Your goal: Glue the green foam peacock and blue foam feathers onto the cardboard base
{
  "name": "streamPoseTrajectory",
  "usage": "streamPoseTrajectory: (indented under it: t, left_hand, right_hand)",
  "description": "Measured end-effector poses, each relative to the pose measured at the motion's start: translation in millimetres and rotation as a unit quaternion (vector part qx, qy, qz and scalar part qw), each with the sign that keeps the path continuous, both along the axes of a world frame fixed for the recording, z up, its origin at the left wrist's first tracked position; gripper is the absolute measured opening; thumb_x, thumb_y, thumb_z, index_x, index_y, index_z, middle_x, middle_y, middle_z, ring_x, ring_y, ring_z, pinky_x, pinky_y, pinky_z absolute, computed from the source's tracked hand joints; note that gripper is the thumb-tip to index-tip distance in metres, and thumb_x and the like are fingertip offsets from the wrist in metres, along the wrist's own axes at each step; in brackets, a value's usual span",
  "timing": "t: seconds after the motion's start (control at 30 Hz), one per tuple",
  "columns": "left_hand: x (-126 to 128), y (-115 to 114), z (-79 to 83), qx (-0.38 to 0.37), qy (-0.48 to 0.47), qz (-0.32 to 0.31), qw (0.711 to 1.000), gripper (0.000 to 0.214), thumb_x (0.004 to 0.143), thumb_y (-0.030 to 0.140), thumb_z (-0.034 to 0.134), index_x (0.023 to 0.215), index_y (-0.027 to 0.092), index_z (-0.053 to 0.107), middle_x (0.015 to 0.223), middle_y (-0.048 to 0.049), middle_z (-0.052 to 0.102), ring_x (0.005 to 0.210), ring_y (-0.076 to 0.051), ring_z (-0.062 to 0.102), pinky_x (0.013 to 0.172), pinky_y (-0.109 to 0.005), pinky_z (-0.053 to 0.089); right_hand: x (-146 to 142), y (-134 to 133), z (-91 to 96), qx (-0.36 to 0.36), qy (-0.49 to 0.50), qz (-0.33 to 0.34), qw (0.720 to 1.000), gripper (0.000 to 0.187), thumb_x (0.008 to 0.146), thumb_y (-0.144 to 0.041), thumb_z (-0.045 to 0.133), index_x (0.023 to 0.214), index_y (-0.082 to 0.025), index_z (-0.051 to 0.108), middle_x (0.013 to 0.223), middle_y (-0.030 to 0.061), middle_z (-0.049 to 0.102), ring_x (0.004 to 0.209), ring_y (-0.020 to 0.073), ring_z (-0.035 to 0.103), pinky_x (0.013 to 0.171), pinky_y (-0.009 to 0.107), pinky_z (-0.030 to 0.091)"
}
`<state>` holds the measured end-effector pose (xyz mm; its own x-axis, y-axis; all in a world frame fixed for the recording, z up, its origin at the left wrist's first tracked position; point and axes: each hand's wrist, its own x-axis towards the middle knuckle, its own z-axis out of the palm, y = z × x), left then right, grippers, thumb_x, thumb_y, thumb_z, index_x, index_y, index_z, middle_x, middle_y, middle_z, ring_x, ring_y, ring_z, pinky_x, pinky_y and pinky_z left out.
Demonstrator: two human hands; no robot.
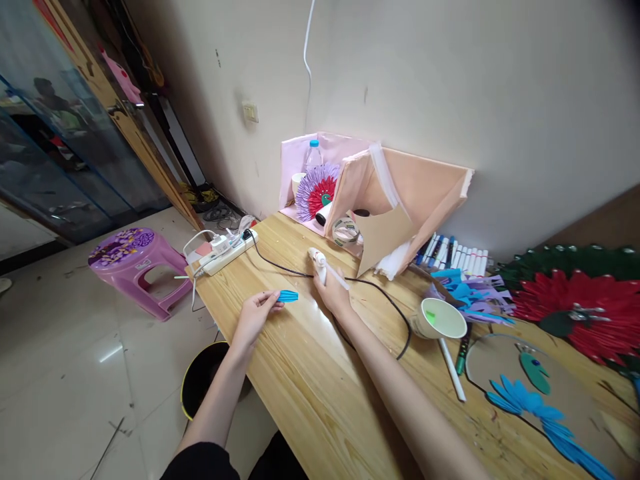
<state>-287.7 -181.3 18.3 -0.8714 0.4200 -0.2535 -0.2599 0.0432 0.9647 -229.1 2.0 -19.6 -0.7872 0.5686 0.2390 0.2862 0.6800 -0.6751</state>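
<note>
My left hand (pixel 259 315) pinches a small blue petal-like strip (pixel 288 296) by its left end, above the wooden table. My right hand (pixel 334 293) is wrapped around a white glue gun (pixel 320 262), whose front points away from me. A translucent stick pokes out of its back, and a black cord (pixel 385 288) runs over the table near it. To the right lies a round board (pixel 505 353) with a green bird-head shape (pixel 535 373) and a row of similar blue pieces (pixel 533 403).
A white power strip (pixel 225 255) sits on the table's left edge. Fabric-lined boxes (pixel 430 183) stand against the wall. Rightward are a paper cup (pixel 443 318), marker pens (pixel 465 257) and a red-and-green feathered piece (pixel 583 307). A pink stool (pixel 133 263) and a dark bin (pixel 203 373) stand below.
</note>
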Motion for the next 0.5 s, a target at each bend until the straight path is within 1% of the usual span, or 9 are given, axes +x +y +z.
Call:
streamPoseTrajectory:
  t: [0.1,0.17,0.2,0.23,0.27,0.33,0.37,0.43,0.5]
  left_hand:
    - [11,5,0.0,-0.009,-0.004,-0.027,1.0,0.038,0.052,0.044,0.077,0.072,0.012,0.07,0.065,-0.0059,0.07,0.061,-0.017,0.065,0.064,-0.027,0.052]
    - [20,10,0.7,-0.016,-0.008,-0.051,0.999,0.038,0.053,0.044,0.077,0.072,0.012,0.071,0.065,-0.006,0.07,0.061,-0.017,0.065,0.064,-0.027,0.052]
    - [25,12,1.4,-0.019,-0.011,-0.064,0.998,0.039,0.053,0.045,0.077,0.072,0.012,0.071,0.064,-0.0059,0.07,0.061,-0.017,0.064,0.063,-0.027,0.052]
    - [31,16,2.5,-0.022,-0.015,-0.079,0.996,0.039,0.053,0.045,0.077,0.072,0.012,0.071,0.065,-0.0057,0.07,0.061,-0.017,0.064,0.064,-0.027,0.052]
    - [37,19,3.8,-0.025,-0.019,-0.097,0.995,0.039,0.054,0.045,0.076,0.073,0.012,0.071,0.064,-0.0053,0.07,0.061,-0.016,0.064,0.064,-0.026,0.052]
    - [50,29,7.7,-0.027,-0.028,-0.141,0.989,0.038,0.056,0.045,0.076,0.074,0.011,0.071,0.064,-0.0045,0.069,0.06,-0.014,0.063,0.065,-0.024,0.052]
    - [58,36,10.3,-0.026,-0.033,-0.166,0.985,0.037,0.058,0.044,0.075,0.074,0.011,0.071,0.064,-0.0043,0.069,0.06,-0.013,0.062,0.065,-0.023,0.051]
    - [75,53,17.5,-0.015,-0.047,-0.222,0.974,0.036,0.059,0.043,0.075,0.074,0.011,0.071,0.066,-0.0044,0.069,0.061,-0.012,0.062,0.066,-0.023,0.051]
    - [94,76,27.9,-0.004,-0.074,-0.291,0.954,0.036,0.058,0.042,0.076,0.075,0.011,0.071,0.066,-0.0043,0.069,0.06,-0.012,0.062,0.065,-0.023,0.051]
  right_hand:
    - [7,0,4.1,0.015,-0.011,0.023,1.0,0.024,0.085,-0.033,0.042,0.092,-0.015,0.057,0.088,0.0113,0.06,0.091,0.0263,0.049,0.082,0.038,0.038]
    - [27,0,9.7,0.023,-0.012,0.045,0.999,0.026,0.082,-0.031,0.05,0.102,-0.015,0.055,0.098,0.012,0.059,0.097,0.0263,0.048,0.087,0.039,0.038]
    - [42,0,13.7,0.025,-0.011,0.055,0.998,0.031,0.08,-0.028,0.054,0.107,-0.015,0.053,0.103,0.0122,0.058,0.099,0.0257,0.048,0.089,0.038,0.038]
    - [60,1,18.7,0.027,-0.009,0.067,0.997,0.035,0.08,-0.024,0.054,0.113,-0.015,0.05,0.107,0.0123,0.057,0.101,0.0247,0.048,0.09,0.038,0.038]
    - [81,2,24.9,0.03,-0.002,0.095,0.995,0.036,0.081,-0.018,0.05,0.116,-0.015,0.048,0.108,0.013,0.056,0.101,0.0242,0.049,0.09,0.038,0.039]
    - [127,4,40.8,0.008,-0.001,0.143,0.99,0.033,0.083,-0.012,0.043,0.116,-0.018,0.048,0.101,0.0103,0.058,0.094,0.0209,0.053,0.084,0.036,0.043]
    - [151,5,50.2,-0.006,-0.008,0.146,0.989,0.029,0.085,-0.012,0.043,0.112,-0.02,0.051,0.096,0.0081,0.06,0.089,0.0195,0.055,0.08,0.035,0.045]
    - [195,7,69.5,-0.026,-0.003,0.1,0.995,0.022,0.087,-0.019,0.047,0.107,-0.021,0.054,0.089,0.0057,0.061,0.08,0.0178,0.057,0.071,0.031,0.047]
    - [233,8,86.2,-0.03,0.031,0.041,0.998,0.016,0.085,-0.022,0.053,0.1,-0.023,0.058,0.084,0.0032,0.062,0.075,0.0161,0.057,0.066,0.029,0.046]
